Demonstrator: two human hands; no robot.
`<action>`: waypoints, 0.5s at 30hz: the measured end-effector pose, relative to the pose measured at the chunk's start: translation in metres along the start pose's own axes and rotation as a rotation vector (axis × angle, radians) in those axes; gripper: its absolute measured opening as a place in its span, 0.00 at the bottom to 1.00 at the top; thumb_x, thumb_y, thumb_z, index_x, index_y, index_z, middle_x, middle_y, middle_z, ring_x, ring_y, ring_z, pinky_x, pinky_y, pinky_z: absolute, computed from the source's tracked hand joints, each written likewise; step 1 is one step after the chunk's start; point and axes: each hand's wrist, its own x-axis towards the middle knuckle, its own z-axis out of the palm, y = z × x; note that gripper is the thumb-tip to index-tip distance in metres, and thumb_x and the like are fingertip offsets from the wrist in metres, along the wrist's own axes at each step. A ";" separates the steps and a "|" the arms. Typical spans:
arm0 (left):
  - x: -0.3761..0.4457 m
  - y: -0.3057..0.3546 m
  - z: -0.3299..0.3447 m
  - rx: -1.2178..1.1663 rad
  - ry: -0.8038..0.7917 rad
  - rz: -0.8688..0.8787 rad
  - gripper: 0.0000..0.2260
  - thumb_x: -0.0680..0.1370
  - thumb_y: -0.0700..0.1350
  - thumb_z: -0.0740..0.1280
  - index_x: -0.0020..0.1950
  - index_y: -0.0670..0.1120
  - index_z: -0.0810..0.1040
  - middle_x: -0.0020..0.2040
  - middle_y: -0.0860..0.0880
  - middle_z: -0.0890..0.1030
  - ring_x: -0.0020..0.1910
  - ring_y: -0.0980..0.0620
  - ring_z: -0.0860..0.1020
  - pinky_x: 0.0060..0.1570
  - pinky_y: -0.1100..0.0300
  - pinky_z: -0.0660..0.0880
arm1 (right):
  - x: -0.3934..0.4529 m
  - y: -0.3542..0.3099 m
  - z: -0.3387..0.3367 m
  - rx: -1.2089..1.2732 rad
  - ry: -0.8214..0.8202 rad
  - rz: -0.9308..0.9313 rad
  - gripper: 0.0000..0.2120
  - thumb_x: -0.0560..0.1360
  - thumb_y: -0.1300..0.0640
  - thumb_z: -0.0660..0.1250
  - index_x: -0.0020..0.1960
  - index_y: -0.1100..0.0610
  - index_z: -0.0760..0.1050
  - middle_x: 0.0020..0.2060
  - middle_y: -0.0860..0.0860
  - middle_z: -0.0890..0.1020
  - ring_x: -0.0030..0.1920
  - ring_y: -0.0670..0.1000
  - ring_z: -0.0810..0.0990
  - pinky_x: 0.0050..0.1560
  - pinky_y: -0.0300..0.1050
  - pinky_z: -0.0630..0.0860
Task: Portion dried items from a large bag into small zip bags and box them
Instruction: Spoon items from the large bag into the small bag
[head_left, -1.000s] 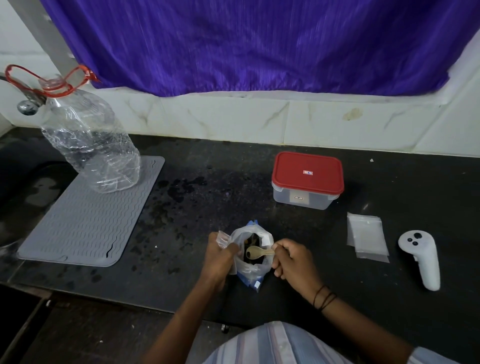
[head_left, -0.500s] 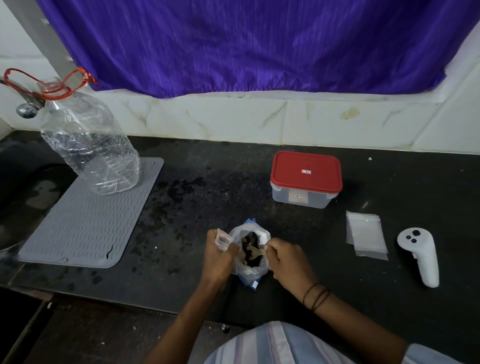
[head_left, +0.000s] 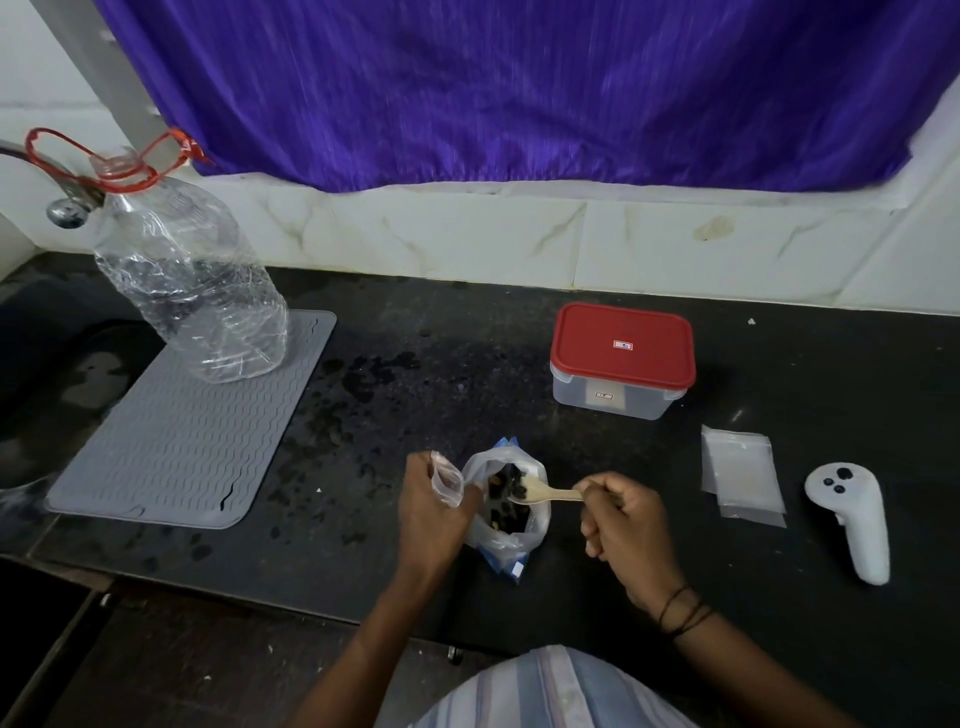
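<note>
Two hands work at the near edge of the black counter (head_left: 519, 332), at about 6 o'clock in the view. The left hand (head_left: 434, 506) is curled, knuckles up, its fingers pinching a small clear zip bag (head_left: 448, 480) whose mouth stands open just beside the large bag (head_left: 511, 512). That large bag sits upright between the hands, its top spread wide with dark dried items (head_left: 506, 501) showing inside. The right hand (head_left: 626, 525), at 3 o'clock from the bag, is clenched round the handle of a pale wooden spoon (head_left: 545, 492); the bowl of the spoon reaches over the bag's mouth, above the dark pieces. Dark bands circle the right wrist. A red-lidded box (head_left: 623, 358) stands shut at 1 o'clock from the bag, well apart. Spare zip bags (head_left: 740, 473) lie flat at 3 o'clock, near a white controller (head_left: 852, 519).
</note>
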 end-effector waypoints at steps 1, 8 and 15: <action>0.000 0.002 -0.002 0.026 0.023 0.054 0.16 0.72 0.41 0.76 0.47 0.52 0.69 0.43 0.49 0.77 0.40 0.56 0.77 0.37 0.68 0.73 | -0.003 -0.008 -0.003 0.030 0.001 -0.010 0.10 0.80 0.62 0.62 0.45 0.58 0.80 0.26 0.54 0.76 0.24 0.51 0.72 0.24 0.39 0.70; 0.000 0.011 0.001 0.188 0.011 0.309 0.15 0.74 0.39 0.74 0.45 0.52 0.69 0.40 0.54 0.75 0.42 0.60 0.77 0.38 0.73 0.70 | -0.017 -0.054 0.000 0.152 -0.055 -0.092 0.10 0.79 0.63 0.62 0.43 0.60 0.80 0.25 0.55 0.73 0.23 0.50 0.70 0.23 0.39 0.67; -0.002 0.016 0.006 0.276 -0.022 0.440 0.14 0.70 0.36 0.72 0.44 0.49 0.69 0.38 0.56 0.72 0.37 0.56 0.73 0.33 0.61 0.70 | -0.020 -0.055 0.008 -0.315 -0.070 -0.448 0.08 0.77 0.57 0.65 0.42 0.53 0.80 0.25 0.49 0.77 0.23 0.47 0.74 0.25 0.46 0.73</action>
